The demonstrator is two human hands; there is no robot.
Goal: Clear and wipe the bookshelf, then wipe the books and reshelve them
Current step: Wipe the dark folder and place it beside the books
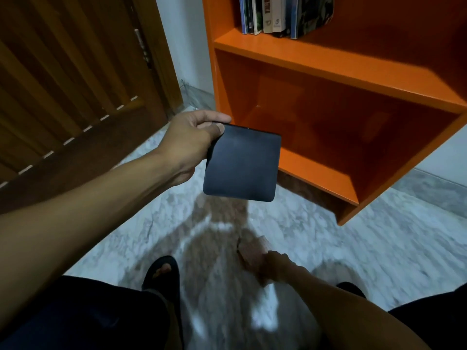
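Nearest the camera, the person's dark-clad legs and two feet in black sandals (pixel 161 274) are standing on a pale, mottled stone floor (pixel 379 248) that is blurring with motion. Low on the right, the right hand (pixel 273 267) is curling round a brownish cloth (pixel 252 248); both are too smeared to tell the grip more closely.

Farther out, the left hand (pixel 194 137) is reaching forward and pinching a dark book (pixel 242 165) at its upper left corner, thumb on the near cover and fingers going behind it. The book is hanging in the air just in front of the lower left of the shelf (pixel 328 61), not touching it. Its cover is facing the camera, its long axis is running roughly up and down with a slight tilt, and its free lower edge is pointing at the floor. It is looking plain, matte and blue-black, with rounded lower corners and no readable title.

Beyond it, the orange shelf is showing a bare lower compartment. On the board above, a row of books (pixel 267 16) is standing upright, spines outward. To the left, a brown slatted wooden door (pixel 63 84) is meeting a white wall (pixel 182 41) in the corner.
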